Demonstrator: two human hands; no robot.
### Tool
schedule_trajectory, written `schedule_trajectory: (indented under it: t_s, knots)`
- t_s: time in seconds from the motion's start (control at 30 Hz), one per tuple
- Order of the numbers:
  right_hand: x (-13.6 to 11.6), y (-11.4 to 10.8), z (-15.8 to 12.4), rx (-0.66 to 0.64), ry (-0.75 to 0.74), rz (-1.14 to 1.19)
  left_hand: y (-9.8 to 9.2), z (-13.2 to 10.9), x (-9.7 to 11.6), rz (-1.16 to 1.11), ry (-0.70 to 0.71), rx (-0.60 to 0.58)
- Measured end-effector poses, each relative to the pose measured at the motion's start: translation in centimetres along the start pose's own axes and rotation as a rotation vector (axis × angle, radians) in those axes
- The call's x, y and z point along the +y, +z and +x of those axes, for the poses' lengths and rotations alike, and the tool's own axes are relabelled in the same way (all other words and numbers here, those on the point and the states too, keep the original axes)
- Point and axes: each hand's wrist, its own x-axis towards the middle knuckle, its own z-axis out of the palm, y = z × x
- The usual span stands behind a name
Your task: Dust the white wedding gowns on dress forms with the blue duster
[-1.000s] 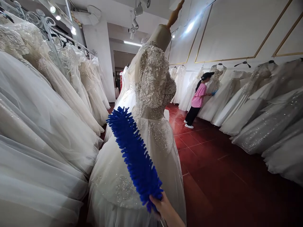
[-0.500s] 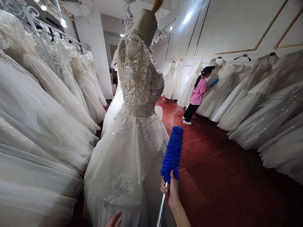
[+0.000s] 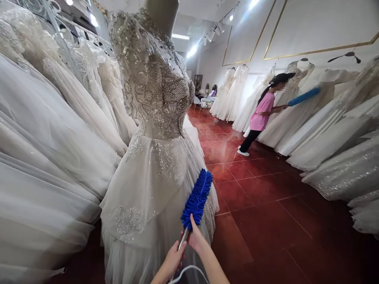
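Observation:
A blue chenille duster on a metal handle points up and right against the skirt of a beaded white wedding gown, which stands on a mannequin in front of me. My right hand grips the duster at the base of its blue head. Just below it, my left hand is closed around the metal handle. Both hands sit low in the middle of the view, close to the gown's lower skirt.
White gowns hang on a rack along the left; more gowns line the right wall. A person in a pink top brushes a gown with another blue duster. Red tiled floor stretches between the rows.
The duster swung from the gown's left side to its right skirt edge. My left hand came up and took the handle. The view moved closer to the mannequin.

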Motion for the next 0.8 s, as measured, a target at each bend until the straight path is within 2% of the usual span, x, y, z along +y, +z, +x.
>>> schedule_trajectory:
  t_s: [0.07,0.13,0.2,0.3,0.37,0.47,0.57,0.63,0.7,0.8]
  knots:
    - [0.4,-1.7,-0.1,0.051,0.003,0.016,1.4,0.0,-1.3,-0.004,0.027,0.0]
    - [-0.4,-2.1,-0.8,0.051,0.002,0.014,2.5,-0.3,-1.3,-0.013,0.061,0.003]
    - [-2.2,-1.3,-2.0,-0.003,-0.036,0.001,2.9,-0.9,-0.1,-0.022,0.129,0.022]
    - [-5.1,0.7,-3.2,-0.106,-0.178,-0.059,2.8,-1.9,2.3,-0.069,0.244,0.046]
    - [-5.9,1.7,-2.8,-0.154,-0.231,-0.118,2.3,-2.3,3.0,-0.125,0.233,0.072]
    - [-4.4,1.7,-0.7,-0.165,-0.141,-0.164,1.5,-1.8,1.5,-0.109,0.116,0.118]
    - [-1.4,-0.3,2.1,-0.12,0.054,-0.043,0.5,-0.6,-1.9,0.056,0.059,0.09]
    - [0.1,-2.0,3.2,-0.071,0.116,0.053,0.0,0.0,-3.5,0.148,0.062,0.054]
    - [0.3,-3.0,3.3,-0.016,0.125,0.112,-0.2,0.0,-3.9,0.216,0.108,0.024]
    - [-1.6,-2.4,1.9,-0.011,0.052,0.12,0.0,-0.9,-2.1,0.296,0.206,0.028]
